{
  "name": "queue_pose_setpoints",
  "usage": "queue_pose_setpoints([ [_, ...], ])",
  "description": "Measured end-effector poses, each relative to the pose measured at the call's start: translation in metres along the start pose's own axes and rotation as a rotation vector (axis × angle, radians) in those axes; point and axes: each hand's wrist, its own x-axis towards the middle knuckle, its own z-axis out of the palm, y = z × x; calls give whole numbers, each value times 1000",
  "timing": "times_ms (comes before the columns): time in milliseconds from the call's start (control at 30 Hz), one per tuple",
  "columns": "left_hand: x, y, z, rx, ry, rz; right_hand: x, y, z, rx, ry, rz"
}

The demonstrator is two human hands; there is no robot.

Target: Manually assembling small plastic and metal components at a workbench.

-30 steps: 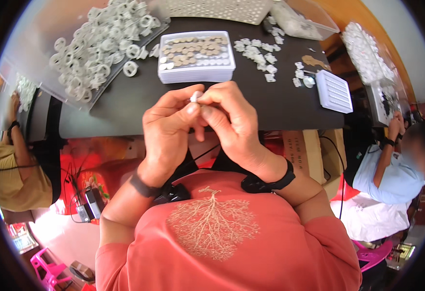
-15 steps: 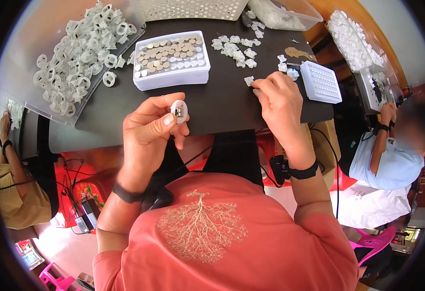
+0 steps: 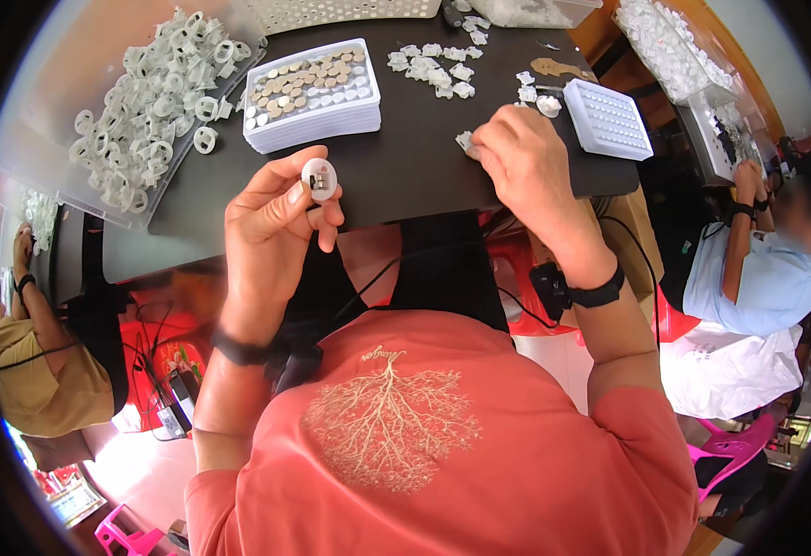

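My left hand (image 3: 274,208) is raised before the table's near edge, thumb and fingers closed round a white round plastic housing (image 3: 319,178). Small metal contacts show in the middle of its face. Low over the tabletop, my right hand (image 3: 526,157) has its thumb and forefinger pressed together at a small white plastic piece (image 3: 465,141), whose far end sticks out beyond the fingertips. Farther back lies a loose group of similar white pieces (image 3: 433,69). A stack of white trays (image 3: 313,130) stands beyond my left hand, its top one holding rows of silvery coin-like discs.
At left, a clear bin (image 3: 53,102) lies heaped with translucent ring-shaped parts. One ring part (image 3: 204,140) sits outside the heap. A white grid tray (image 3: 607,119) is right of my right hand. Co-workers sit at both sides; cables hang below the black table (image 3: 405,176).
The whole view has shifted a little. My right fingertips have closed in on the small white piece, which has come slightly nearer to me. The left hand keeps its hold on the housing.
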Motion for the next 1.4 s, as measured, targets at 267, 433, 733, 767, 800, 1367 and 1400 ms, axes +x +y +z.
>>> queue_pose_setpoints([
  [267, 5, -3, -14, -150, -60, -54, -28, -40, -23, 117, -47, -55],
  [433, 6, -2, -13, -196, -80, -72, -41, -37, -5, 240, 190, -164],
  [733, 6, -2, -17, -213, -72, -60, 59, -89, 19, 890, 16, 138],
  [767, 5, -1, -17, -222, -77, -67, 64, -90, 22, 894, 11, 135],
  [800, 5, -1, -16, -231, -83, -75, 68, -91, 24, 879, -15, 94],
  [1367, 4, 0, -15, -227, -47, -75, 89, -93, 27, 860, -161, 13],
  [1400, 4, 0, -14, -228, -43, -76, 89, -94, 27, 860, -161, 13],
])
